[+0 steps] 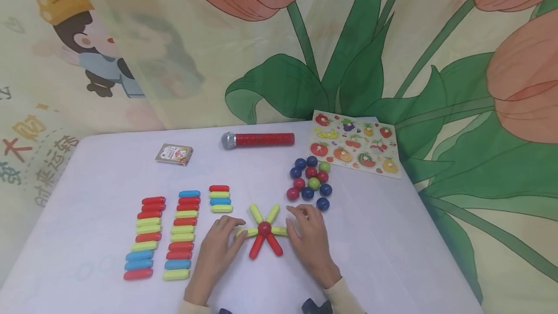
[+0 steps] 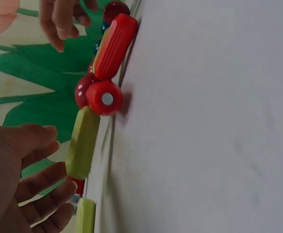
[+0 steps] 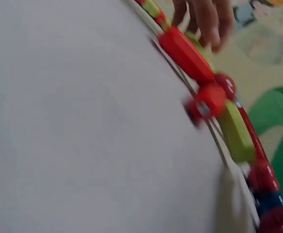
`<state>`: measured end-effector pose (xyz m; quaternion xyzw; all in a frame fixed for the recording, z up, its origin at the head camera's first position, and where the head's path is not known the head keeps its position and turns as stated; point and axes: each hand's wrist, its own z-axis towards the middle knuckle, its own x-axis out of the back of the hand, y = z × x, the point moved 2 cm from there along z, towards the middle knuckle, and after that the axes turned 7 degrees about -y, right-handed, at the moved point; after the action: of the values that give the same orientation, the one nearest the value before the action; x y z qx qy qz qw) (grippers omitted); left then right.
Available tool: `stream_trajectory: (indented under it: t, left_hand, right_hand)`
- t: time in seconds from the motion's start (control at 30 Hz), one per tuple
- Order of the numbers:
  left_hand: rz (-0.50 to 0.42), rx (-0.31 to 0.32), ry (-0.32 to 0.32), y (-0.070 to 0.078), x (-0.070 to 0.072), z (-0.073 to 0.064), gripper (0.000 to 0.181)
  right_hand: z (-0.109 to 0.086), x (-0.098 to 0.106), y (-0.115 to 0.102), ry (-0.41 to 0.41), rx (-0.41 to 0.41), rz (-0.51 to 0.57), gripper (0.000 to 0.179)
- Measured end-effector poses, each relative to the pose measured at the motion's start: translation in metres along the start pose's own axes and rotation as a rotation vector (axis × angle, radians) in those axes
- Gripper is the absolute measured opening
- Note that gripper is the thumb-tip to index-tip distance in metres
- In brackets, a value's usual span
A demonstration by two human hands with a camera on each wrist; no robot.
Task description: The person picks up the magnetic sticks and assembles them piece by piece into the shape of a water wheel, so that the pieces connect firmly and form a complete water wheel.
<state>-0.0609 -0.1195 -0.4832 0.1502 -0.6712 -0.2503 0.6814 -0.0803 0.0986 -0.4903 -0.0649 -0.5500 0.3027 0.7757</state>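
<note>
A star of sticks lies on the table: a red ball (image 1: 264,228) in the middle, with several yellow-green sticks (image 1: 273,213) and two red sticks (image 1: 274,245) pointing outward. One red stick shows a round metal end in the left wrist view (image 2: 107,99). My left hand (image 1: 221,241) is at the outer end of the left yellow-green stick (image 2: 83,143), fingers loosely bent and not closed round it. On the other side, my right hand (image 1: 311,239) hovers by the tip of the right yellow-green stick (image 3: 237,132), holding nothing; whether it touches cannot be told.
Columns of red, yellow-green and blue sticks (image 1: 180,230) lie to the left. Blue, red and green balls (image 1: 307,193) cluster at the right, before a fruit-picture board (image 1: 344,139). A red microphone (image 1: 263,140) and a small card box (image 1: 174,154) lie toward the back.
</note>
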Motion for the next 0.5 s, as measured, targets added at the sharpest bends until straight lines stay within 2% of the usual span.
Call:
stream_trajectory:
  t: [0.1, 0.23, 0.37, 0.5]
  left_hand:
    - [0.0, -0.063, 0.043, 0.015, 0.002, 0.006, 0.033]
    - [0.036, -0.181, 0.037, 0.039, -0.002, 0.015, 0.035]
    - [0.149, -0.298, -0.046, 0.058, -0.014, 0.021, 0.035]
    - [0.249, -0.332, -0.106, 0.067, -0.026, 0.024, 0.033]
  right_hand:
    - [-0.004, 0.011, 0.014, 0.034, -0.085, -0.092, 0.033]
    - [-0.012, 0.014, 0.024, -0.053, -0.179, -0.158, 0.03]
    - [-0.019, 0.011, 0.026, -0.132, -0.234, -0.076, 0.032]
    - [-0.023, 0.008, 0.024, -0.156, -0.259, 0.076, 0.037]
